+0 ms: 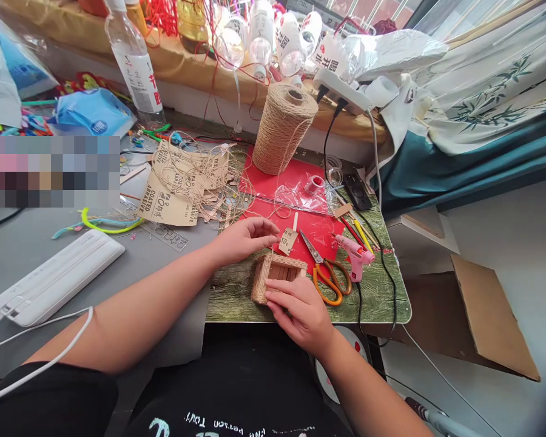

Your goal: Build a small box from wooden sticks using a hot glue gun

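A small open box [260, 284] with wooden sticks inside and jute twine wound along its side sits near the table's front edge. My right hand [303, 311] grips the box at its near side, fingers on the rim. Just above the far rim, my left hand [248, 241] is closed, thumb and fingers pinching a strand of jute twine [273, 247] that runs up from the box. Behind stands a large cone of jute twine [279, 130]. Right of the box lie scissors [330, 273] with orange handles and a piece of sandpaper [288, 241].
A pink glue gun [355, 256] with a black cord lies at the right edge. Red sheets [264, 209] spread under the cone. Sandpaper sheets [170, 197] and tangled twine lie left, beyond a white power bank-like device [59, 276]. A power strip [341, 91] rests on the sill.
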The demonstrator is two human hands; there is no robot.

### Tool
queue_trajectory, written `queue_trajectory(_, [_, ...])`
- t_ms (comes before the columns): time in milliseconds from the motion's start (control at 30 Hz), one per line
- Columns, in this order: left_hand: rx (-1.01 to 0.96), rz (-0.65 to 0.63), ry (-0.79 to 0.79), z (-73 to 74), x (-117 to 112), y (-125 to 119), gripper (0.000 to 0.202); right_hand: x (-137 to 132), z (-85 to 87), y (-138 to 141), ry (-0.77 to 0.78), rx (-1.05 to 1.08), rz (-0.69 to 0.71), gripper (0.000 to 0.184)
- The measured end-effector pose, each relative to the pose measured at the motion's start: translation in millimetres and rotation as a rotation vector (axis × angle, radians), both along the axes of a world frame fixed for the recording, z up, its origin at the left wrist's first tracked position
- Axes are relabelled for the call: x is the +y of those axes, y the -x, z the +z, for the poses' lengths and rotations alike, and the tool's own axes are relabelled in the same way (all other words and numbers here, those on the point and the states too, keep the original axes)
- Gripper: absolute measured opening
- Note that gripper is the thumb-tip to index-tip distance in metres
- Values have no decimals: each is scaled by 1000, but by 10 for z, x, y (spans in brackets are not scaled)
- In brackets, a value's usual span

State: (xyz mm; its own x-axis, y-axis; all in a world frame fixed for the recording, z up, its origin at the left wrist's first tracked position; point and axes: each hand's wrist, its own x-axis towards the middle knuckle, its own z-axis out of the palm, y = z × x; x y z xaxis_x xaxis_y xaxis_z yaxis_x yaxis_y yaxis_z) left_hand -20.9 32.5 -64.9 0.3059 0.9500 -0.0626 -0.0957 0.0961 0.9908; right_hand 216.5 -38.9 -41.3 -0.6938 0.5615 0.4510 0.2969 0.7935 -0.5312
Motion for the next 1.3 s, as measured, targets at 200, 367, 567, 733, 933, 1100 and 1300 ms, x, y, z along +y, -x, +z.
queue_trajectory(200, [-62, -208, -25, 39, -55, 30, 45, 1, -23, -18, -1, -6, 4, 34])
queue_trajectory(367, [33, -256, -78, 66, -92, 20, 48, 10, -14, -22, -5, -14, 4, 33])
queue_trajectory(567, [22, -284, -72, 88, -120, -5, 39, 6, -33, -29, -6, -10, 6, 35])
queue_trajectory(733, [47, -289, -80, 109, -132, -13, 38, 4, -52, -32, -10, -6, 3, 35])
queue_trajectory(933, [0, -285, -53, 74, -127, -26, 41, 12, -29, -20, -20, -13, -6, 32])
queue_trajectory(1100, [-196, -291, 69, 33, -89, 5, 37, 7, -29, -22, -9, -19, -2, 32])
queue_trajectory(1300, [-212, -81, 65, 11, -21, 32, 22, 11, -19, -25, -7, -17, 3, 29])
